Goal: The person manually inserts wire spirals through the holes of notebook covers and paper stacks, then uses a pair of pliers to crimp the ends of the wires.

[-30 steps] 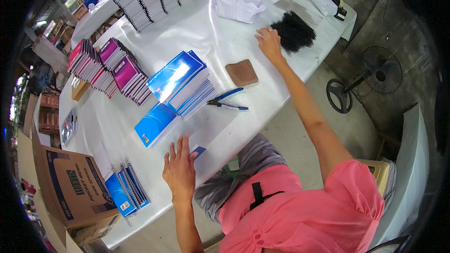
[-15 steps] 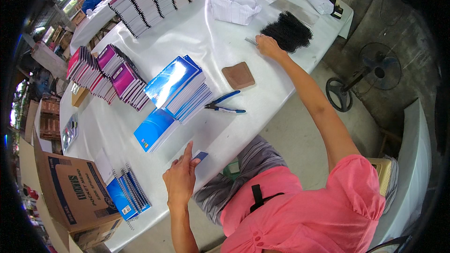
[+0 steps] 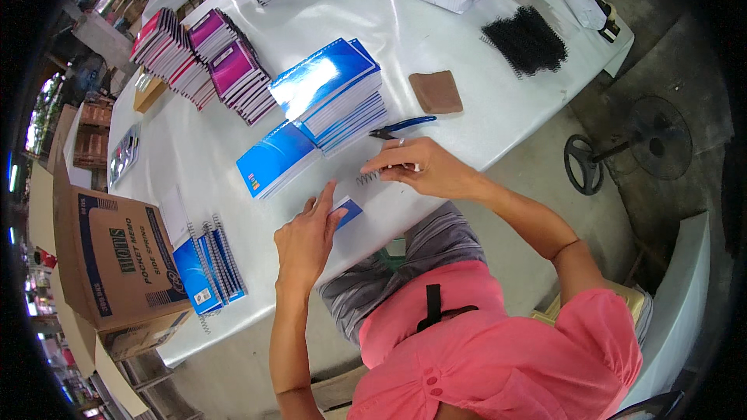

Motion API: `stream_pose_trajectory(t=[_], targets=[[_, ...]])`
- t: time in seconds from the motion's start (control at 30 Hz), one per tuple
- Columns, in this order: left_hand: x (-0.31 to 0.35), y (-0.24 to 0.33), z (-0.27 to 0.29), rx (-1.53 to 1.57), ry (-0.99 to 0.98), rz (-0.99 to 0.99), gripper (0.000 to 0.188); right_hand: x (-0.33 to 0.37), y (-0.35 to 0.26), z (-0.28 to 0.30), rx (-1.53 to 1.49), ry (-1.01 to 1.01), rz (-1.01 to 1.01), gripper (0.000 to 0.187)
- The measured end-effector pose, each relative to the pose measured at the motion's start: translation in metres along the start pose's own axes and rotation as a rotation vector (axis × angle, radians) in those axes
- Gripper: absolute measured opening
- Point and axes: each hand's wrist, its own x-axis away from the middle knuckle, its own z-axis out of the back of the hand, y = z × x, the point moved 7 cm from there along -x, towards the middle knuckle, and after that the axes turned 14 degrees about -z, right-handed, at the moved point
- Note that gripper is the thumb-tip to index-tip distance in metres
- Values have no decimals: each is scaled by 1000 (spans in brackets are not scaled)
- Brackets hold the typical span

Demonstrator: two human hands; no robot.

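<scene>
Near the table's front edge, my left hand [image 3: 302, 243] lies over a small blue-covered notebook [image 3: 349, 213], its index finger stretched forward and its thumb on the cover. Most of that notebook is hidden under the hand. My right hand [image 3: 424, 167] pinches a dark spiral binding coil [image 3: 369, 177] just above and right of the notebook. Beyond the hands stand stacked blue notebooks [image 3: 319, 78] with punched edges. Pliers with blue handles [image 3: 405, 126] lie beside the stack, partly behind my right hand. A heap of black coils [image 3: 525, 41] sits at the far right.
A brown square pad [image 3: 436, 92] lies right of the stack. Purple notebooks [image 3: 237, 70] and red-edged ones [image 3: 171, 54] stand at the far left. Coil-bound blue notebooks [image 3: 208, 268] lie beside a cardboard box [image 3: 128, 257]. A fan [image 3: 657, 140] stands on the floor at right.
My right hand has come back from the black coil heap to beside the left hand, carrying a coil. The left hand stays on the notebook. The view has shifted.
</scene>
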Motion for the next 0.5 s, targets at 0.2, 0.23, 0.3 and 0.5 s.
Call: stream_pose_trajectory(t=[0.2,0.23,0.3,0.5], targets=[[6,-3,-2,-9,48,4,47,-14,18,-29,-42,-80,-22,25],[5,-2,-1,-1,51,-6,47,-15,20,-33,-79,-139,-28,25],[5,-1,-1,8,57,-15,47,-17,24,-36,-114,-200,-34,26],[4,-2,1,-25,28,-10,48,-22,18,-33,-96,-219,120,25]])
